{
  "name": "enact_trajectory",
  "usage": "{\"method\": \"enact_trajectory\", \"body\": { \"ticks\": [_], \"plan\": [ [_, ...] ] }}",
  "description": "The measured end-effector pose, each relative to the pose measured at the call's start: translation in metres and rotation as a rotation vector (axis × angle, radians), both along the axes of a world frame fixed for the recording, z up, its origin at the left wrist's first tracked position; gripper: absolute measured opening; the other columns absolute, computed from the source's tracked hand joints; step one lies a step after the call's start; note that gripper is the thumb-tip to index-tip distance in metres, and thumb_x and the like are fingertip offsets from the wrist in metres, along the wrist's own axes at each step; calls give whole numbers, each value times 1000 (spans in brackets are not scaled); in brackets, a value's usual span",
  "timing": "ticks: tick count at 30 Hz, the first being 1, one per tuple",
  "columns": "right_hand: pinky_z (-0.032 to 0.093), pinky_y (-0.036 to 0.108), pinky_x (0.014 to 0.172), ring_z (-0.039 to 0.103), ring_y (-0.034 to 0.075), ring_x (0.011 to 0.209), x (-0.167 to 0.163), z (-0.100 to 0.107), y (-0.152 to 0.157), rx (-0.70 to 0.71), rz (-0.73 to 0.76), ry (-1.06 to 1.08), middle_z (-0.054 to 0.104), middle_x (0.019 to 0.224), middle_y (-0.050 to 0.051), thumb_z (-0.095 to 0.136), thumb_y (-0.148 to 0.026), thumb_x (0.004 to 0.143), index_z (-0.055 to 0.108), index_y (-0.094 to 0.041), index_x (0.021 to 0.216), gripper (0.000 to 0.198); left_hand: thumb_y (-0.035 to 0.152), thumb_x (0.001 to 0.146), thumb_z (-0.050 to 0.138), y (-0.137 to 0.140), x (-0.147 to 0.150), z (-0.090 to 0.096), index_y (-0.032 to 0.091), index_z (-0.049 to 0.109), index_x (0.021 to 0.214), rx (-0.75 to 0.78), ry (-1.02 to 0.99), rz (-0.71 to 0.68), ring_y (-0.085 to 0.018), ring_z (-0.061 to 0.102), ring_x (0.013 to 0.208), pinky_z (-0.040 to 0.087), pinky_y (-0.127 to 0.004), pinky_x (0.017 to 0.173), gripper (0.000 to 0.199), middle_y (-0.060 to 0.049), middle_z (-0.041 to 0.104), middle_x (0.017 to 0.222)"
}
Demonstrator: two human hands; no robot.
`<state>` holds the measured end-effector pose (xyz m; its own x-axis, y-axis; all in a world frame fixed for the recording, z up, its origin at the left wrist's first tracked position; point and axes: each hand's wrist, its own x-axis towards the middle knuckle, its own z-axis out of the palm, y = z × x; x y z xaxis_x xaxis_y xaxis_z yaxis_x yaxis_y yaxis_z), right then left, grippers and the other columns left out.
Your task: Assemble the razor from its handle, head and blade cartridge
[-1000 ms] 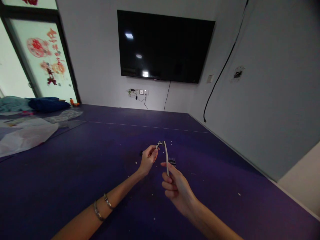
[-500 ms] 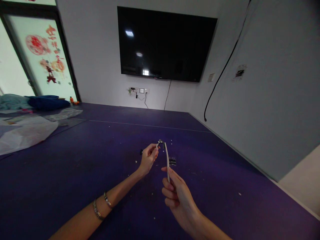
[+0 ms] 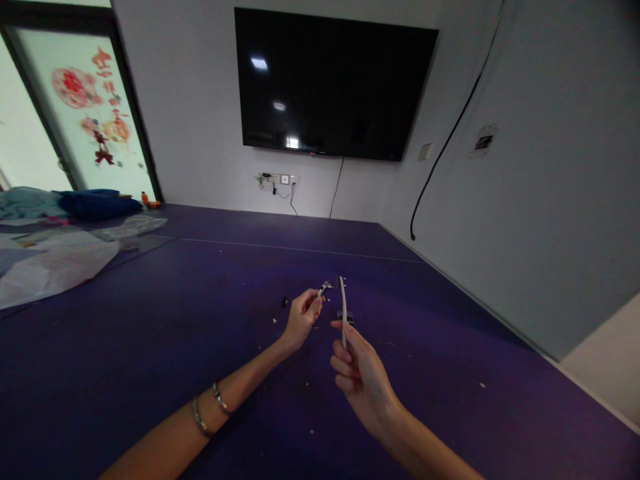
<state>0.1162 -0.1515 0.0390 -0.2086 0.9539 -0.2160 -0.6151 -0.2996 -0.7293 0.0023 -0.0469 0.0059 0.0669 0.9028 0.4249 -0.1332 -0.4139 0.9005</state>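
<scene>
You are looking down at a dark purple floor mat [image 3: 165, 333] that runs from your knees to the far wall, with a thin pale seam line crossing it well ahead of you. Small white crumbs [image 3: 274, 321] are scattered over the mat in the middle. A small black piece [image 3: 284, 301] lies among them, and a small dark ridged part [image 3: 346, 316] lies near it to the right. Far off at the left, crumpled clear plastic sheeting [image 3: 55, 263] lies spread on the mat, with a blue bundle of cloth [image 3: 95, 203] behind it.
</scene>
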Motion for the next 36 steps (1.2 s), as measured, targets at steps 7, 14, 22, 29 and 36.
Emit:
{"method": "enact_trajectory", "body": {
  "ticks": [7, 14, 22, 29, 36],
  "plan": [
    [3, 17, 38, 14, 1, 38, 0, -8, -6, -16, 31, -30, 29, 47, -11, 66, -45, 68, 52, -21, 95, 39, 44, 76, 55, 1, 0, -1, 16, 54, 76, -10, 6, 26, -6, 32, 44, 25, -18, 42, 28, 6, 39, 53],
    [2, 17, 37, 12, 1, 38, 2, -10, -4, -5, 17, -48, 29, 46, -11, 67, -44, 67, 52, -21, 92, 38, 43, 77, 54, -1, 2, -6, 15, 55, 76, 10, 41, 14, -6, 33, 44, 26, -19, 43, 28, 6, 39, 52],
    [2, 16, 37, 12, 1, 38, 4, -11, -5, -24, 24, -21, 29, 47, -11, 67, -42, 67, 53, -20, 94, 37, 41, 77, 55, 2, 3, -7, 16, 54, 74, -6, 12, 17, -6, 33, 45, 25, -19, 44, 26, 6, 39, 54],
    [3, 16, 37, 14, 1, 39, 5, -11, -7, -41, 17, 9, 30, 48, -11, 66, -40, 69, 53, -21, 95, 35, 40, 79, 53, 3, 5, -12, 16, 53, 78, 11, 57, 10, -7, 35, 49, 27, -19, 46, 25, 5, 40, 57],
    [2, 16, 37, 12, 1, 38, 7, -11, -6, -39, 10, -6, 30, 47, -11, 66, -39, 69, 53, -20, 94, 34, 40, 79, 53, 3, 6, -10, 16, 52, 77, 16, 91, -16, -7, 35, 48, 27, -19, 47, 24, 6, 39, 56]
  ]
}}
